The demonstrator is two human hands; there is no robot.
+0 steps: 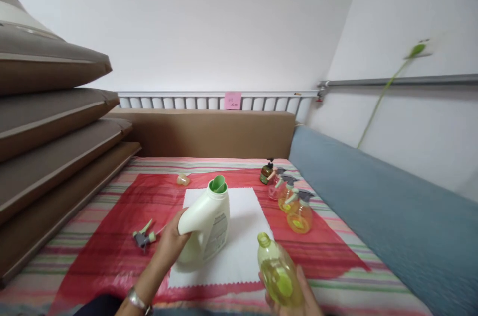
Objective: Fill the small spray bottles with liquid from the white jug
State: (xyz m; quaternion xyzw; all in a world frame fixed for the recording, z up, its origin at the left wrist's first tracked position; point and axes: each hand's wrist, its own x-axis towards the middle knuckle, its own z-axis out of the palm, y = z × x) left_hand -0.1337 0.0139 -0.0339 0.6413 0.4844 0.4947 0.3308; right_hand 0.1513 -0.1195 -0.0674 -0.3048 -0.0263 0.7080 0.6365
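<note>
My left hand [170,244] grips the handle of a white detergent jug [207,224] with a green open spout; the jug stands on a white cloth [242,236]. My right hand [298,296], low at the frame's bottom edge, holds a yellow-green clear bottle [278,271] with no cap, neck pointing up and toward the jug. A grey and green spray trigger head [144,237] lies loose on the red sheet left of my left hand.
Three spray bottles [293,204] with trigger heads and a small dark pump bottle [266,172] stand at the right of the red sheet [112,236]. A small cap-like piece [182,179] lies farther back. Stacked brown cushions [56,147] rise at left, a blue pad [373,216] at right.
</note>
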